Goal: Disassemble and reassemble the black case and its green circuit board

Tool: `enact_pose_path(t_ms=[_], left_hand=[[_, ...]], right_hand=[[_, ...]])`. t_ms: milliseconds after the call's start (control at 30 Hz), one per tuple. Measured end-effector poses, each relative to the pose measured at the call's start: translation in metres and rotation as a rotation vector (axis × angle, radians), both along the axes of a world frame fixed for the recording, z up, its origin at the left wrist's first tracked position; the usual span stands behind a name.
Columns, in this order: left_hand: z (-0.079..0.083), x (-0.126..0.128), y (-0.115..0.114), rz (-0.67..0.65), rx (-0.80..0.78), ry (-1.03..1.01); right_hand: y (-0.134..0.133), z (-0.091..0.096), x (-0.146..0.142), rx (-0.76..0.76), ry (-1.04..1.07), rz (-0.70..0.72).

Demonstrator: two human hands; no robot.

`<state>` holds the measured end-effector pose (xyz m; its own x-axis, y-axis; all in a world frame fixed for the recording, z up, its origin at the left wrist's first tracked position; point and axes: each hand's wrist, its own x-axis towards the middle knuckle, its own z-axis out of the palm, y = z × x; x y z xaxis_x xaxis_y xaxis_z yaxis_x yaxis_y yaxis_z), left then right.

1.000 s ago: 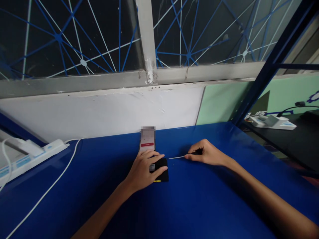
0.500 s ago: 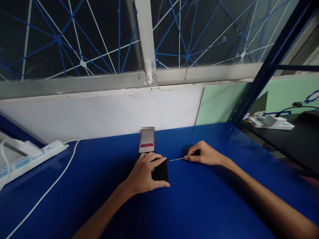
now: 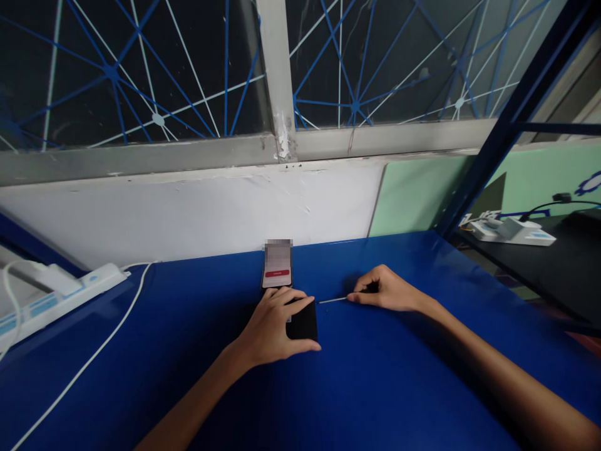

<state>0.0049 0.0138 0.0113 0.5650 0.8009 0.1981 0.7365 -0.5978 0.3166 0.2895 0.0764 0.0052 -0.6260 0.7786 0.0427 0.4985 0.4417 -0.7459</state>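
My left hand (image 3: 270, 329) lies over a flat black box-shaped object (image 3: 303, 322) on the blue table. Its fingers rest on the far edge and the thumb runs along the near side, holding the object; much of its left part is hidden under the palm. Between thumb and fingertips, my right hand (image 3: 382, 289) pinches a thin metal rod (image 3: 332, 300). The rod points left, its dark tip at or very near the object's right edge; I cannot tell whether they touch. Below the rod lies a tiny dark speck (image 3: 327, 311), too small to name.
Just beyond my left hand is a phone (image 3: 277, 279) with a lit screen, partly blurred. A white power strip (image 3: 106, 275) with a white cable (image 3: 89, 369) is at the left. Another strip (image 3: 528, 235) lies on the black surface at right. Blue frame posts (image 3: 488, 156) rise beside the table.
Both hands, the black object and the rod keep nearly the same places. The view has shifted very slightly.
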Motion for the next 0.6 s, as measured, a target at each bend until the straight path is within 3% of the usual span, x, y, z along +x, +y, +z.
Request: enact_pose_path(t_ms=[600], left_hand=[[-0.0001, -0.0002, 0.0006, 0.001, 0.006, -0.012]], right_hand=[[0.0051, -0.0055, 0.0031, -0.135, 0.095, 0.041]])
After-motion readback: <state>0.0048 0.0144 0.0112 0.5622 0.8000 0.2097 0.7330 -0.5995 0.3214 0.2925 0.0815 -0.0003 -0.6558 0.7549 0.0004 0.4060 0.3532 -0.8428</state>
